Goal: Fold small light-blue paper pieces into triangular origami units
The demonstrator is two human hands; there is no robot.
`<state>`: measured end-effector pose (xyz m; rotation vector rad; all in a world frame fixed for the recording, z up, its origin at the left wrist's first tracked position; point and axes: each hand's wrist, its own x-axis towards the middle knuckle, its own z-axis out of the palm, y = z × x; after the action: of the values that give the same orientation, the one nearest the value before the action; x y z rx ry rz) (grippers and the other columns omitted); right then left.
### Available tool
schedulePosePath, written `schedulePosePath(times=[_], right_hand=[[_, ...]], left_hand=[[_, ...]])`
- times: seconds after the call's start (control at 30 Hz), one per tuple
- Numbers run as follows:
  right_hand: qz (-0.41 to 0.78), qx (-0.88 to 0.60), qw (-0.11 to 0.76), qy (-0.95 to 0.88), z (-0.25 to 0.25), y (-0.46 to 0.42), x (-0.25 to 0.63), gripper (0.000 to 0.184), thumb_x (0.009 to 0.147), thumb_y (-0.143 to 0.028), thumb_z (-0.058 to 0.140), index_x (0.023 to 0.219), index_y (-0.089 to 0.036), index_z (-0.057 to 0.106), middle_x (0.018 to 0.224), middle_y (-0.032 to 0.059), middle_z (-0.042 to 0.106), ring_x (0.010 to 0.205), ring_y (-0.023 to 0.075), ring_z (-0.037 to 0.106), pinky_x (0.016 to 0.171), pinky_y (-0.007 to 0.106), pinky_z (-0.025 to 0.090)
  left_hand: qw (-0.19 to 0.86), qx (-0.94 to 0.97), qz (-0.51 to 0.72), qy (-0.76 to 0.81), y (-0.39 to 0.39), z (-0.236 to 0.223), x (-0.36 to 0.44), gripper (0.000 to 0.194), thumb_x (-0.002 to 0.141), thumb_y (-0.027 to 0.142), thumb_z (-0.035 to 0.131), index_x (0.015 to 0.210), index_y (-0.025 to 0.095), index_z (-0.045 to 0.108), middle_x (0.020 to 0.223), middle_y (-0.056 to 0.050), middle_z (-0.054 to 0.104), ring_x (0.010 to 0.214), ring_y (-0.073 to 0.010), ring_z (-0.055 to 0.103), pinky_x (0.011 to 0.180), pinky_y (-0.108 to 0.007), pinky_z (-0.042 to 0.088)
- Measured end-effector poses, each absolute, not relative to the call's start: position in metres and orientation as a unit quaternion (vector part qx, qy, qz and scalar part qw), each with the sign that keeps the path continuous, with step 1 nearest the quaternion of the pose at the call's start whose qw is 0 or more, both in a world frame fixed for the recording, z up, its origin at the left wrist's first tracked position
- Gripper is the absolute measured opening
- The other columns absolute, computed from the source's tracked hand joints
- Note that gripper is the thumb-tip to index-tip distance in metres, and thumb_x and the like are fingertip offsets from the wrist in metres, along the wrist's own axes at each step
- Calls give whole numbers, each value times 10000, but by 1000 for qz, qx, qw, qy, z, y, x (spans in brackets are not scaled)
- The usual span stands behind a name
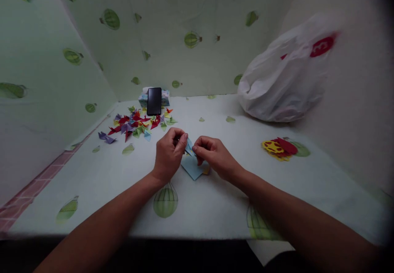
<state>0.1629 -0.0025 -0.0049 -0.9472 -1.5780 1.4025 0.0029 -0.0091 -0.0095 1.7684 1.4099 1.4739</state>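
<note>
Between my two hands is a small piece of folded blue paper (pixel 190 146), raised a little above the table. My left hand (pixel 170 152) pinches it on one side with thumb and forefinger. On the other side my right hand (pixel 214 154) closes its fingertips on its lower edge. Below them lies light blue square paper (pixel 193 169) with one corner toward me, and a bit of yellow-orange paper (pixel 206 170) shows beside it, partly hidden by my right hand. Farther back on the left is a loose heap of folded paper cranes (pixel 135 123) in several colours.
A black phone (pixel 154 101) leans upright on a tissue pack (pixel 142 99) behind the cranes. At the right back stands a full white plastic bag (pixel 283 80). Red and yellow cut-out shapes (pixel 278 147) lie to the right. Balloon-patterned covering spans table (pixel 123 207) and walls.
</note>
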Motion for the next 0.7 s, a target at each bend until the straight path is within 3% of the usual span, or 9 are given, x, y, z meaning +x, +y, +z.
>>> schedulePosePath(times=[0.3,0.43,0.7], right_hand=[[511,-338,407,-678,-3,-2,167,325,960,-475,501,837,-180,560,606,-21,570,557,111,535,570,256,415],[518,-331,414,-672,-4,-1,165,218,901,-389,596,851,-178,568,656,-25,580,564,104,542,576,254,436],[564,-335,427,-622,-11,2,164,194,841,-350,652,794,-181,569,644,-33,564,546,100,537,546,249,434]], left_hand=[[358,553,553,510,-2,-5,0,187,872,313,640,783,186,537,590,60,546,428,-66,502,407,-194,368],[441,513,559,479,2,-10,-2,212,848,337,666,785,179,539,579,63,536,425,-65,497,390,-188,355],[446,519,558,469,-2,-8,0,172,837,299,676,844,183,549,596,59,560,455,-76,530,416,-191,392]])
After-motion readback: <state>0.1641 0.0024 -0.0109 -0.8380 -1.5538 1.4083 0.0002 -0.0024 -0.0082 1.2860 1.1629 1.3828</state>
